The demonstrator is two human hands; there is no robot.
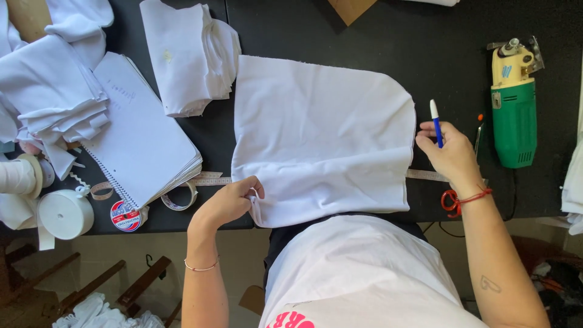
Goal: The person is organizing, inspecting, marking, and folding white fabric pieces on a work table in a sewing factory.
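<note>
Closest to the lens is the person's own white shirt at 6 o'clock, and just past it the two bare arms reach onto the black desk [364,36]. Left hand [228,203] sits at about 7 o'clock with its fingers [255,189] pinching the lower left corner of the white fabric piece [322,133], which lies flat dead centre with one rounded corner up at 1 o'clock. Right hand [452,155] is at 3 o'clock, touching the fabric's right edge, fingers wrapped around a blue pen [436,124] with the white end pointing up. To do this bit well I'd say keep that left pinch firm and pull the cloth gently taut so the ripple along the bottom edge smooths out, then bring the pen in upright and make light marks close to the edge, since thin white fabric probably drags under a pen. A measuring tape [428,175] runs under the cloth, so only its ends poke out at 9 and 3 o'clock and you can't read where the cloth lines up. Can't tell if the fabric is one layer or several, or which end of the pen is the tip. Over at 10 o'clock a spiral notebook [139,133] is half buried under white cut pieces [54,91], and the green electric cutter [513,109] at 2 o'clock hides its blade.
</note>
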